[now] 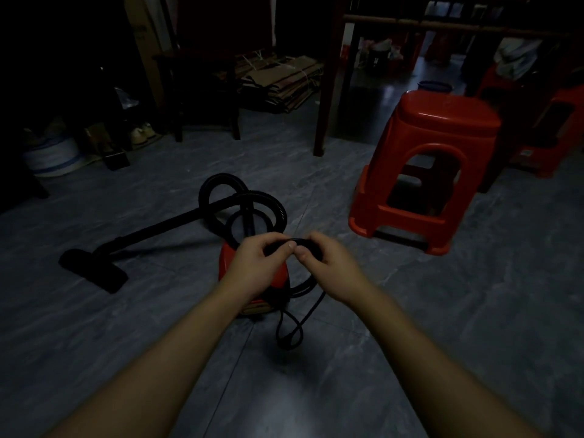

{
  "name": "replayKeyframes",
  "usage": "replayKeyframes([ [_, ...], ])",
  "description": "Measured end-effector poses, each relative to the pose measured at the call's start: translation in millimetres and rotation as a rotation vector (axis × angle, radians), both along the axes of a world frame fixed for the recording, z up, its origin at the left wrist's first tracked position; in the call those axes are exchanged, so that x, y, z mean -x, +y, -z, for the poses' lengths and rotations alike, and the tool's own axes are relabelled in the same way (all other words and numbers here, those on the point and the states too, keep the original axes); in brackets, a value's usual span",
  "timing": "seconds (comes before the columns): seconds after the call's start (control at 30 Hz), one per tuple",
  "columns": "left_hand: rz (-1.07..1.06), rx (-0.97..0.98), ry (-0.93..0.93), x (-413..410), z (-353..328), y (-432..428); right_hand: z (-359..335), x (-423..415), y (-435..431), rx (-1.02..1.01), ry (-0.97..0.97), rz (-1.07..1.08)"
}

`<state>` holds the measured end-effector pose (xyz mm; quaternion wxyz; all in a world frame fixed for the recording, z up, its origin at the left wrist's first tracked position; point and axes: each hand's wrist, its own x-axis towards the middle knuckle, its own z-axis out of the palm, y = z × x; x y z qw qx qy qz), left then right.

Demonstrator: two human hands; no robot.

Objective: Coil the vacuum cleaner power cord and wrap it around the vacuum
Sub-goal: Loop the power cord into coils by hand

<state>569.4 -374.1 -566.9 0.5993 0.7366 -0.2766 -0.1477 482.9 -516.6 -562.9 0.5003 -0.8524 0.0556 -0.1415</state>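
Observation:
A small red vacuum cleaner (228, 264) stands on the grey floor, partly hidden behind my hands. Its black ribbed hose (271, 200) loops above it, and a black wand runs left to the floor nozzle (94, 269). The black power cord (295, 324) hangs in loops from my hands down to the floor beside the vacuum. My left hand (256, 263) and my right hand (328, 267) meet above the vacuum, and both pinch the gathered cord between thumb and fingers.
A red plastic stool (433, 165) stands close at the right, with more red stools (550, 134) behind it. Dark wooden furniture legs (325, 99), flattened cardboard (284, 80) and a white bucket (50, 156) line the back.

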Motion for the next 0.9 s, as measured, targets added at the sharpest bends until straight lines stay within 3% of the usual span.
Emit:
replayKeyframes([
  [0.2,-0.052,0.037,0.012,1,9,0,-1,0,-5,-0.033,-0.058,0.051],
  [0.43,-0.121,-0.075,-0.076,6,32,6,9,0,-32,-0.061,-0.073,0.247],
  [0.63,-0.154,-0.117,-0.324,22,30,2,10,3,-47,-0.068,-0.072,0.355],
  [0.9,0.082,-0.238,-0.170,45,60,-11,5,3,-40,-0.097,-0.082,0.381],
])
